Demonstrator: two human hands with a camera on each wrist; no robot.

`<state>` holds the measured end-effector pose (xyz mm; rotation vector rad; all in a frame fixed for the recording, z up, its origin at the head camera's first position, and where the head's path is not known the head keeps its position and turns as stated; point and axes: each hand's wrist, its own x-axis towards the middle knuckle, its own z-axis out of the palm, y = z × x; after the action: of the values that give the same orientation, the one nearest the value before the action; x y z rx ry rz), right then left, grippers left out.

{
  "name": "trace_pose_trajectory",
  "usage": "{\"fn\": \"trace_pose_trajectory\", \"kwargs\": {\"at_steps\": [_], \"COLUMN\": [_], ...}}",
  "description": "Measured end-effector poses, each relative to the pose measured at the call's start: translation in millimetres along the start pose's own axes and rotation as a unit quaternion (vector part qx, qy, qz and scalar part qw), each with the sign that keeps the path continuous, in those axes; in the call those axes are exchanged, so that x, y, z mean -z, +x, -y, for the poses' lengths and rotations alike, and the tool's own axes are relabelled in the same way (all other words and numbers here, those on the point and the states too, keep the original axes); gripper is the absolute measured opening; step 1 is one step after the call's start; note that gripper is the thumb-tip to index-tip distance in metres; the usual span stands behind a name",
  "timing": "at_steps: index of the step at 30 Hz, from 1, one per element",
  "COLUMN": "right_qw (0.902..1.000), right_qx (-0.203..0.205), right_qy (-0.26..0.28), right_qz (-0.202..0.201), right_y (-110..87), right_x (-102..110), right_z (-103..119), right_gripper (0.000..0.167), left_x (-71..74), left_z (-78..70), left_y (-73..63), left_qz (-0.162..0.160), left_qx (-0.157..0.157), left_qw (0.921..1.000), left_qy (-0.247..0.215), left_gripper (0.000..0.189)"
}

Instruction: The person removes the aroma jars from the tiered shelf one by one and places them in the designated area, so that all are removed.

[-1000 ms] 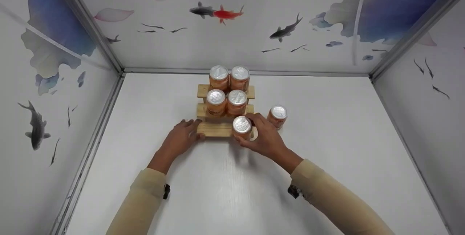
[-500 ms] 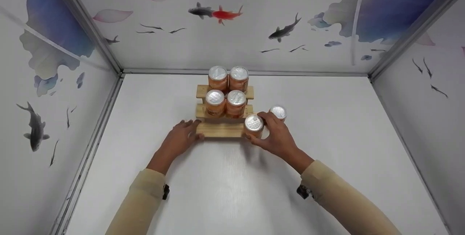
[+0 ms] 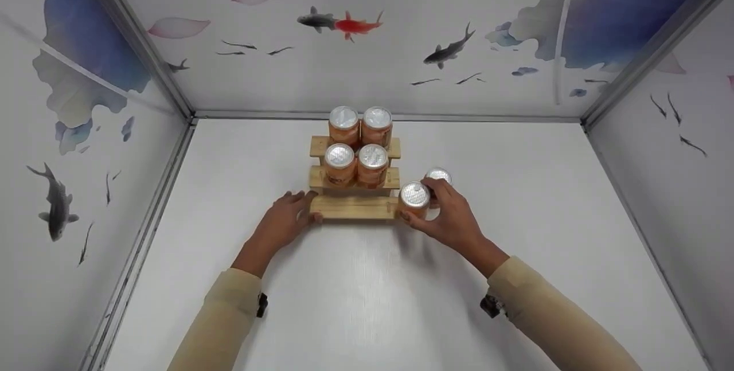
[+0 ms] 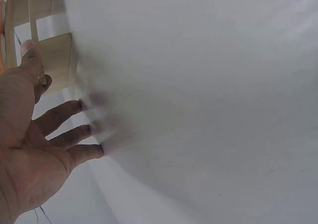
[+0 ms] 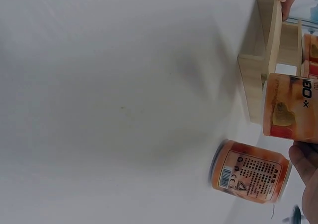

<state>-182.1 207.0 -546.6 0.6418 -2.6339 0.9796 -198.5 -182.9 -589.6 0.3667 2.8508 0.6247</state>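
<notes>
A stepped wooden rack (image 3: 352, 208) has three levels. On its top level stand two orange cans (image 3: 360, 124) with silver lids, and two more cans (image 3: 355, 167) fill the middle one. My left hand (image 3: 281, 223) is at the left end of the bottom step; in the left wrist view its thumb and index finger pinch the board while the other fingers touch the table. With thumb and fingers my right hand (image 3: 456, 219) grips an orange can (image 5: 290, 107), upright, just off the bottom step's right end. Another can (image 5: 248, 172) stands on the table, partly behind the right hand in the head view.
The rack stands on a white table (image 3: 344, 302) near the back wall. Side panels (image 3: 86, 130) painted with fish and blue shapes enclose the table, with metal strips along the edges.
My right hand has moved the can rightward along the bottom step and past its right end, leaving that step bare. My left hand has stayed in place.
</notes>
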Motion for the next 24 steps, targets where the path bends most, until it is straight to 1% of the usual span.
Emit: {"fn": "trace_pose_trajectory", "kwargs": {"at_steps": [8,15,18,24], "right_qw": [1.0000,0.9997,0.9997,0.9997], "right_qx": [0.001,-0.020,-0.022,-0.023], "right_qy": [0.004,0.010,0.012,0.007], "right_qz": [-0.007,-0.004,-0.006,-0.006], "right_y": [-6.5,-13.6,-16.2,-21.6], "right_x": [9.2,18.2,21.0,25.1], "right_z": [-12.1,-21.4,-25.6,-32.8], "right_gripper": [0.072,0.074,0.074,0.074], "left_x": [0.7,-0.2,-0.2,1.6], "left_z": [-2.0,-1.4,-1.0,-1.6], "left_y": [-1.4,-1.7,-1.7,-2.6], "left_qz": [-0.005,-0.012,-0.015,-0.008], "left_qx": [0.001,-0.006,-0.008,-0.005], "left_qw": [1.0000,0.9999,0.9999,0.9999], "left_qy": [0.006,0.001,-0.002,-0.007], "left_gripper": [0.065,0.064,0.064,0.065]}}
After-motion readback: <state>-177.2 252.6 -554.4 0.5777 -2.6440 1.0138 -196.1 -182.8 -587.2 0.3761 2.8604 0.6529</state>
